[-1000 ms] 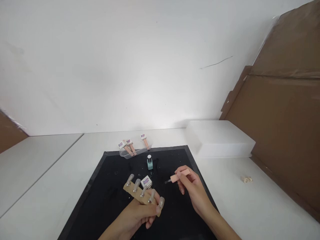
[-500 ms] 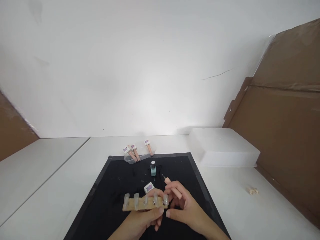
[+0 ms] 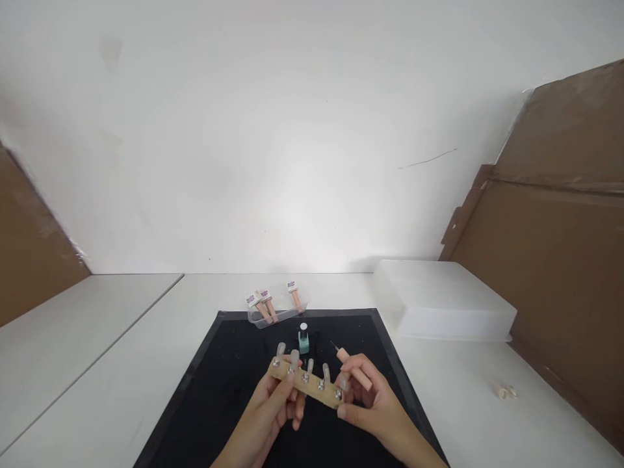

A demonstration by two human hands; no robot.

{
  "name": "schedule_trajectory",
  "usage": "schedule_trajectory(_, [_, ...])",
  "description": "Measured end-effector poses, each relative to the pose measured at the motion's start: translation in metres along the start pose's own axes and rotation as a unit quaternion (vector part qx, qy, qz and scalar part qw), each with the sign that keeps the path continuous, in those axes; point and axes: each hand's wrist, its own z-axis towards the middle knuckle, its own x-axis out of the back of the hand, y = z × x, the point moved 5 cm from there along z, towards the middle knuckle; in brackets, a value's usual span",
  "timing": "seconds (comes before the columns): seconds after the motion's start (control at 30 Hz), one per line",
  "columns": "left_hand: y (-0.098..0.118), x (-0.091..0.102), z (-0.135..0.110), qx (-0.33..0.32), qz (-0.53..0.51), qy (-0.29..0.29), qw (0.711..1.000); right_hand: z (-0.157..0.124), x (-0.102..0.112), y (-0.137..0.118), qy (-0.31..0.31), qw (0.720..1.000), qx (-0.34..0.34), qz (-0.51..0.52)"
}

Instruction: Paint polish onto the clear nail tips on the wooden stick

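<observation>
My left hand point(image 3: 273, 411) grips a wooden bar point(image 3: 306, 384) that carries several clear nail tips on metal pins, held above the black mat point(image 3: 214, 383). My right hand point(image 3: 373, 403) holds a peach-handled nail brush point(image 3: 351, 368) between its fingers, bristles pointing up and left, while its thumb and fingertips touch the bar's right end. A small mint-green polish bottle point(image 3: 303, 339) stands open on the mat just behind the bar.
A clear shallow tray point(image 3: 277, 307) with three more peach polish brushes lies at the mat's far edge. A translucent white plastic box point(image 3: 441, 301) sits to the right, brown cardboard point(image 3: 550, 260) beyond it. Two small beige rings point(image 3: 506, 391) lie on the white table at right.
The bar has been lifted and tilted, right end lower, and my right hand has come in to touch that end. The white-labelled cap seen behind the bar is now hidden.
</observation>
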Motion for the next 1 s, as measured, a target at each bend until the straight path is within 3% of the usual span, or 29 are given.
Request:
schedule_trajectory(0.1, [0.005, 0.003, 0.001, -0.022, -0.021, 0.022, 0.999, 0.0, -0.001, -0.001, -0.032, 0.999, -0.012, 0.001])
schedule_trajectory(0.17, [0.008, 0.008, 0.002, -0.027, -0.04, 0.046, 0.998, 0.001, 0.004, -0.001, -0.018, 0.999, -0.023, -0.012])
schedule_trajectory(0.3, [0.011, 0.022, 0.004, 0.022, -0.067, 0.102, 0.992, 0.005, 0.016, 0.005, 0.053, 0.992, -0.038, -0.107])
schedule_trajectory(0.4, [0.01, 0.027, 0.005, 0.041, -0.058, 0.125, 0.99, 0.004, 0.011, 0.01, 0.028, 0.981, -0.031, -0.188])
schedule_trajectory(0.53, [0.005, 0.024, 0.008, 0.055, -0.055, 0.113, 0.991, -0.001, 0.001, 0.012, 0.018, 0.962, -0.031, -0.271])
schedule_trajectory(0.67, [0.002, 0.019, 0.011, 0.062, -0.051, 0.086, 0.993, 0.0, -0.011, 0.01, -0.044, 0.941, 0.002, -0.336])
schedule_trajectory(1.0, [0.002, 0.021, 0.013, 0.059, -0.052, 0.083, 0.993, 0.002, -0.013, 0.02, -0.041, 0.907, 0.038, -0.417])
